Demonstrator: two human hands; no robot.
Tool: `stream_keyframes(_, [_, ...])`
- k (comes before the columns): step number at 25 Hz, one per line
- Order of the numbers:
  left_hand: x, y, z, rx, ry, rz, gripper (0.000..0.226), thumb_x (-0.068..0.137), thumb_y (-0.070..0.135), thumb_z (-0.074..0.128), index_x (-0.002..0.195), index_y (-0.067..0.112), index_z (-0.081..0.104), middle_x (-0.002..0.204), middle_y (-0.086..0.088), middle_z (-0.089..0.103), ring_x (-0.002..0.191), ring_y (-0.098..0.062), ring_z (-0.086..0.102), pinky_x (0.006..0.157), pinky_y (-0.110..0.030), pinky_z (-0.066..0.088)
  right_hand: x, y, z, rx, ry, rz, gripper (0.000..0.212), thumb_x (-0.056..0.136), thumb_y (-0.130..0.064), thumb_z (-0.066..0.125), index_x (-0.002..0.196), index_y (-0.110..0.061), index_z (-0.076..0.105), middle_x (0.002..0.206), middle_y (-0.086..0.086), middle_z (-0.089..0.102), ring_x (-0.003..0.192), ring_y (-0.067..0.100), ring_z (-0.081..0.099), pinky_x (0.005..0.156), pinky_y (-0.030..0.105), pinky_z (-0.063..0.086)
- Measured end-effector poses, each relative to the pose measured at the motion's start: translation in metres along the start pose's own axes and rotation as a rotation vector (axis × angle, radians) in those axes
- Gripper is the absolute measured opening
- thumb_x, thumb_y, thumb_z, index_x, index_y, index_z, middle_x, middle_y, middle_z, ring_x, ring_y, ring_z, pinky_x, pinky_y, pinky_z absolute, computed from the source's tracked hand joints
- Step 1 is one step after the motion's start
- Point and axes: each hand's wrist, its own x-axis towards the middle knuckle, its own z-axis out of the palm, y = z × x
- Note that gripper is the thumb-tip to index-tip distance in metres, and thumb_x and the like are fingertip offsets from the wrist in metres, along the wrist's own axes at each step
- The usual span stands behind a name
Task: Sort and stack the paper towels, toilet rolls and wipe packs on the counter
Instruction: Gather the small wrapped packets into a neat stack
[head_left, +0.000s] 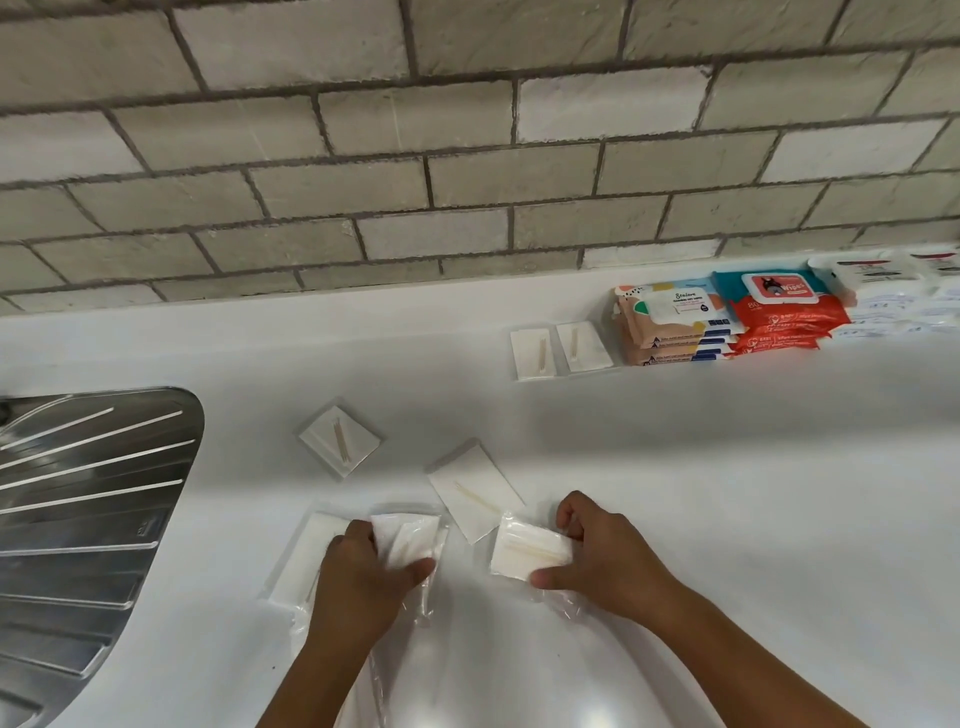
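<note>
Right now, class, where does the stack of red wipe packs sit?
In the head view, the red wipe packs sit far right on the counter by the tiled wall, between the peach wipe packs and the white packs.

White packs (898, 299) right of red packs (792, 317): cut by edge, print unreadable. Drainer (78, 493), far left: cropped.

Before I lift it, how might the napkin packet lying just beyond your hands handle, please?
The napkin packet looks thin and flat, so probably light and floppy. Its clear wrapper seems glossy, likely slippery on the counter.
</note>
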Motion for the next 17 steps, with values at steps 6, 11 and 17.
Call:
stream_keyframes(6, [-0.001, 0.012, -0.013, -0.218, 0.076, 0.052, 0.035, 0.091, 0.036, 0.069, 0.084, 0.011, 0.045, 0.071, -0.004, 0.052, 0.066, -0.022, 0.052, 0.059, -0.037, 0.043, 0.008, 0.006, -0.015, 0.296, -0.036, 0.044, 0.032, 0.079, -0.037, 0.084, 0.084, -0.013, 0.064, 0.068, -0.011, 0.057, 0.060, 0.008, 0.048, 0.059, 0.024, 0.037])
stream_keyframes(11, [0.019, 0.038, -0.007, -0.814, -0.201, -0.101, 0.033, 0.073, 0.009, 0.067, 0.106, 0.016, 0.065, 0.105, -0.014, 0.072, 0.100, -0.034, 0.070, 0.093, -0.059, 0.054, 0.026, 0.005, -0.033, 0.629, 0.028, 0.148, 0.015, 0.082, 0.006, 0.062, 0.091, -0.004, 0.068, 0.068, 0.001, 0.061, 0.062, 0.014, 0.051, 0.058, 0.031, 0.043])
stream_keyframes(17, [0.050, 0.103, 0.036, -0.831, -0.268, 0.064, 0.053, 0.063, 0.006, 0.066, 0.116, 0.012, 0.065, 0.104, -0.011, 0.075, 0.097, -0.029, 0.073, 0.089, -0.050, 0.057, 0.080, 0.001, -0.064, 0.740, 0.348, 0.159, 0.022, 0.091, 0.000, 0.068, 0.104, -0.018, 0.067, 0.093, 0.004, 0.074, 0.071, 0.015, 0.065, 0.054, 0.021, 0.049])
